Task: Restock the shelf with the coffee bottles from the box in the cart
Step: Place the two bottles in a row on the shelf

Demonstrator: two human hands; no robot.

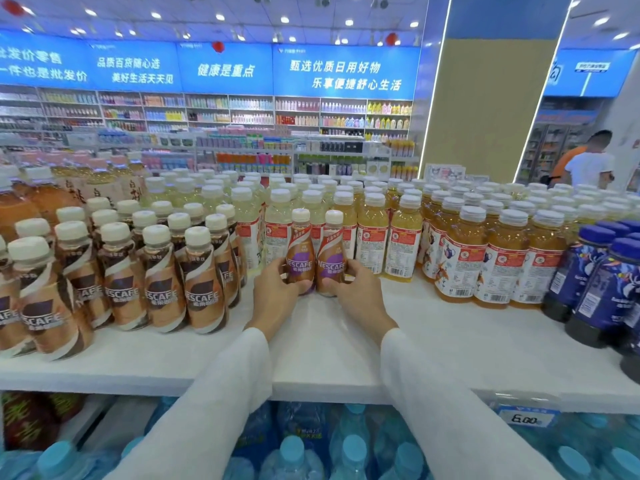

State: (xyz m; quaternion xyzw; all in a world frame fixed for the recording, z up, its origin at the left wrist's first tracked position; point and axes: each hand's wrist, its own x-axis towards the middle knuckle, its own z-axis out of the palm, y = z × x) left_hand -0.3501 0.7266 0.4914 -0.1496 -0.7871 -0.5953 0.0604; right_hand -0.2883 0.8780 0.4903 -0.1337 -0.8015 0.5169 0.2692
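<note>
Two small Nescafe coffee bottles with purple labels stand upright side by side on the white shelf [433, 327], in a gap in the middle. My left hand [275, 292] grips the left coffee bottle [300, 251] low on its body. My right hand [358, 292] grips the right coffee bottle [331, 252] the same way. The two bottles touch each other. The box and the cart are out of view.
Rows of brown-label Nescafe bottles [162, 282] fill the shelf to the left. Pale and amber tea bottles [460, 258] stand behind and to the right, dark blue bottles [595, 285] at far right. Water bottles [298, 455] fill the shelf below. A person [588, 164] stands far right.
</note>
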